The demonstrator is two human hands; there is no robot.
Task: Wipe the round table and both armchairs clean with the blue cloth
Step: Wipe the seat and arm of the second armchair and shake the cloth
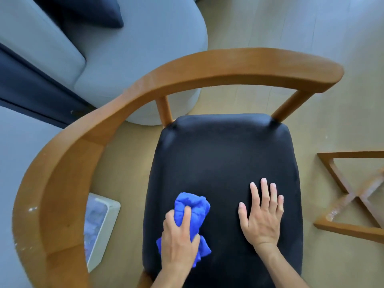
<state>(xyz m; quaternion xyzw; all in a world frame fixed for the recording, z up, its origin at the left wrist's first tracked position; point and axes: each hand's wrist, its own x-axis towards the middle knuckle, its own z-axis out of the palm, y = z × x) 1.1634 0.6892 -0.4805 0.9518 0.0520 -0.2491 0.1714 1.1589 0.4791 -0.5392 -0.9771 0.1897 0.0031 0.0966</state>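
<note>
Our left hand sat nearest the camera, fingers curled round the bunched blue cloth and pressing it onto the seat. The cloth lay on the near left part of the seat, its folds showing above and below our knuckles.

Our right hand lay flat just beside it, palm down on the near right part of the seat. Its fingers were straight and slightly spread, and it held nothing. The two hands were close but apart.

The seat was a dark padded cushion belonging to the armchair. A curved wooden rail ran from the left edge of the view, round the far side, to an end at the upper right. Two wooden posts joined the rail to the seat's far corners.

Beyond the rail stood a grey sofa with a dark pillow. On the floor, left of the seat, sat a pale bin. At the right edge we saw a crossed wooden frame; what it belonged to could not be told.
</note>
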